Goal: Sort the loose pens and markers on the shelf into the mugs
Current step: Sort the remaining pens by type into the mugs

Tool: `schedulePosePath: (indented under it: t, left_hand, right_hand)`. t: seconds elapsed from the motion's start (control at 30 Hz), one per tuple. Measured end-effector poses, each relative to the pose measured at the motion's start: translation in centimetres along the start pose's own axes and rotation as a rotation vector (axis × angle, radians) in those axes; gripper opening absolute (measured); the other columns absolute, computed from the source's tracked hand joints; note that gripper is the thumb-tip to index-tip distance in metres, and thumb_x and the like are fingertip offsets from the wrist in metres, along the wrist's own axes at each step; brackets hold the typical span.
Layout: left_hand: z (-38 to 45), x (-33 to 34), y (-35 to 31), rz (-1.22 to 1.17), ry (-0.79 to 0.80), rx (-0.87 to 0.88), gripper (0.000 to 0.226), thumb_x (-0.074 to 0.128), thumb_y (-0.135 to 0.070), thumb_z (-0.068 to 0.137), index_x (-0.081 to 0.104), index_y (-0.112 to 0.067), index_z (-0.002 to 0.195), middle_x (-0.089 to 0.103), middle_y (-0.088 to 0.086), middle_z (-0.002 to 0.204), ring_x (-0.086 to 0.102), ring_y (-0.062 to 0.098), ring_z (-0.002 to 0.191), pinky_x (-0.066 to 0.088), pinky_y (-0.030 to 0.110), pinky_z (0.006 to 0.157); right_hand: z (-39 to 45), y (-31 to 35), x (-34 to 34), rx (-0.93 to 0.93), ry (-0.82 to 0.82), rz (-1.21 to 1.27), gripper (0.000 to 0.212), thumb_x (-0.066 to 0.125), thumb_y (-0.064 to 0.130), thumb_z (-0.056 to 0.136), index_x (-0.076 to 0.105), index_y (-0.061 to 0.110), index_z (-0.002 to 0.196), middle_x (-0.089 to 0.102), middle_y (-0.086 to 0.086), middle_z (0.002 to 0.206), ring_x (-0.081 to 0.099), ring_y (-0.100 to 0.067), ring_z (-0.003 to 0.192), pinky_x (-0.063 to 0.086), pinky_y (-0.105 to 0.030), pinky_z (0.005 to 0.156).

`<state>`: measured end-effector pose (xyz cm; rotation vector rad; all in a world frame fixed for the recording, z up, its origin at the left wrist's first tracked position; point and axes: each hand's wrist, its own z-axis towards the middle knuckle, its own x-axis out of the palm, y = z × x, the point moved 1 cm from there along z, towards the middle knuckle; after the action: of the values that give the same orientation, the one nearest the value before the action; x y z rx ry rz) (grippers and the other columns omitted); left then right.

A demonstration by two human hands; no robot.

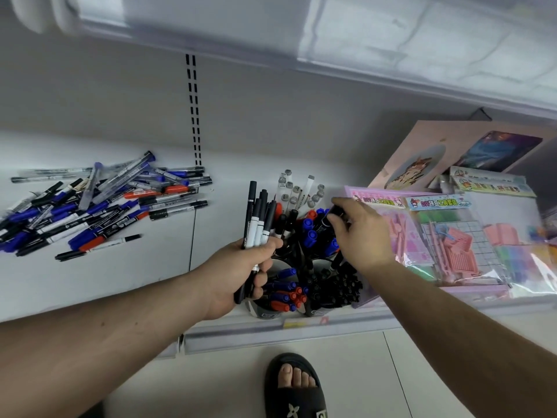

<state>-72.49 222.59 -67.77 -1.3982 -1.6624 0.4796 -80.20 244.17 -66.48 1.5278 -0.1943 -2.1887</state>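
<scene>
A heap of loose pens and markers (99, 203), blue, black and red, lies on the white shelf (90, 276) at the left. My left hand (241, 273) grips a bundle of black markers (260, 218) upright, just left of the mugs. Several mugs (265, 312) stand at the shelf's front centre, filled with blue, red and black markers; grey-capped markers (295, 191) stick up behind them. My right hand (360, 233) hovers over the mugs on the right, fingers pinching a black marker (333, 214) above the blue-capped ones (312, 233).
Pink packaged craft kits (446, 236) lie on the shelf to the right of the mugs, with cards (452, 158) leaning behind. An upper shelf (331, 55) overhangs. A slotted upright (194, 110) runs down the back wall. My sandalled foot (297, 387) is on the floor below.
</scene>
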Motion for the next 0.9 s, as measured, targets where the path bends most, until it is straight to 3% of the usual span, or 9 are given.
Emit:
schedulePosePath:
  t: [0.1, 0.17, 0.3, 0.4, 0.47, 0.53, 0.63, 0.77, 0.9]
  left_hand:
    - [-0.2, -0.3, -0.1, 0.003, 0.007, 0.006, 0.020, 0.052, -0.024, 0.100, 0.066, -0.019, 0.115, 0.047, -0.004, 0.064, 0.040, 0.011, 0.051, 0.036, 0.026, 0.049]
    - [-0.3, -0.5, -0.2, 0.000, 0.005, 0.006, 0.020, 0.053, -0.024, 0.100, 0.066, -0.019, 0.114, 0.047, -0.004, 0.064, 0.040, 0.011, 0.051, 0.036, 0.026, 0.049]
    - [-0.4, -0.7, -0.2, 0.000, 0.007, 0.005, 0.019, 0.053, -0.024, 0.100, 0.066, -0.019, 0.113, 0.047, -0.003, 0.065, 0.041, 0.011, 0.051, 0.037, 0.026, 0.049]
    - [-0.5, -0.8, -0.3, 0.002, 0.012, 0.006, 0.019, 0.054, -0.024, 0.100, 0.066, -0.019, 0.113, 0.047, -0.003, 0.065, 0.040, 0.012, 0.052, 0.037, 0.026, 0.050]
    - [-0.6, -0.8, -0.4, 0.000, 0.013, 0.008, 0.019, 0.054, -0.024, 0.100, 0.067, -0.019, 0.113, 0.047, -0.003, 0.065, 0.040, 0.012, 0.052, 0.036, 0.026, 0.050]
    - [-0.7, -0.8, -0.6, -0.004, 0.008, 0.009, 0.019, 0.054, -0.024, 0.099, 0.067, -0.019, 0.112, 0.047, -0.003, 0.065, 0.040, 0.011, 0.052, 0.036, 0.026, 0.050]
    - [-0.8, -1.0, -0.6, -0.006, 0.000, 0.012, 0.019, 0.054, -0.024, 0.099, 0.067, -0.020, 0.113, 0.048, -0.004, 0.065, 0.041, 0.011, 0.052, 0.037, 0.026, 0.050]
    - [-0.8, -1.3, -0.6, -0.012, -0.008, 0.009, 0.020, 0.055, -0.024, 0.099, 0.067, -0.019, 0.115, 0.047, -0.004, 0.064, 0.041, 0.011, 0.051, 0.037, 0.025, 0.047]
    - [-0.8, -1.8, -0.8, -0.021, -0.019, 0.003, 0.020, 0.055, -0.024, 0.099, 0.067, -0.019, 0.114, 0.047, -0.005, 0.062, 0.041, 0.011, 0.050, 0.038, 0.025, 0.046]
  right_hand:
    - [-0.8, -1.0, 0.9, -0.043, 0.058, -0.107, 0.035, 0.066, 0.017, 0.090, 0.066, 0.012, 0.125, 0.073, -0.015, 0.097, 0.067, -0.035, 0.088, 0.054, -0.041, 0.082]
    - [-1.2, -1.3, 1.4, -0.052, 0.094, -0.159, 0.043, 0.056, 0.033, 0.092, 0.062, 0.013, 0.131, 0.072, -0.015, 0.110, 0.065, -0.035, 0.105, 0.049, -0.047, 0.096]
    - [-1.9, -1.0, 1.5, 0.059, 0.297, -0.256, 0.060, 0.045, 0.051, 0.095, 0.041, 0.026, 0.149, 0.046, -0.003, 0.150, 0.028, -0.028, 0.144, 0.015, -0.048, 0.117]
    - [-1.6, -0.9, 0.9, 0.094, 0.370, -0.307, 0.059, 0.044, 0.051, 0.097, 0.032, 0.033, 0.151, 0.034, 0.001, 0.157, 0.013, -0.028, 0.148, 0.011, -0.051, 0.118]
    - [-1.4, -0.5, 0.8, 0.026, 0.369, -0.359, 0.057, 0.054, 0.039, 0.095, 0.041, 0.025, 0.148, 0.046, -0.002, 0.149, 0.025, -0.031, 0.143, 0.019, -0.055, 0.115]
    - [-1.0, -0.3, 1.1, -0.109, 0.243, -0.414, 0.046, 0.068, 0.025, 0.085, 0.062, 0.015, 0.130, 0.070, -0.010, 0.114, 0.053, -0.034, 0.119, 0.038, -0.053, 0.100]
    - [0.8, 0.0, 0.6, -0.087, 0.189, -0.517, 0.013, 0.062, 0.022, 0.086, 0.071, 0.015, 0.092, 0.070, -0.008, 0.073, 0.063, -0.032, 0.082, 0.040, -0.038, 0.083]
    - [3.0, 1.7, 0.8, 0.171, 0.360, -0.410, 0.022, 0.056, 0.031, 0.093, 0.066, 0.012, 0.086, 0.066, -0.007, 0.075, 0.061, -0.027, 0.071, 0.049, -0.031, 0.075]
    - [1.6, 1.4, 1.9, 0.054, 0.401, -0.560, 0.030, 0.045, 0.036, 0.098, 0.067, 0.015, 0.101, 0.069, -0.009, 0.091, 0.061, -0.028, 0.088, 0.049, -0.036, 0.087]
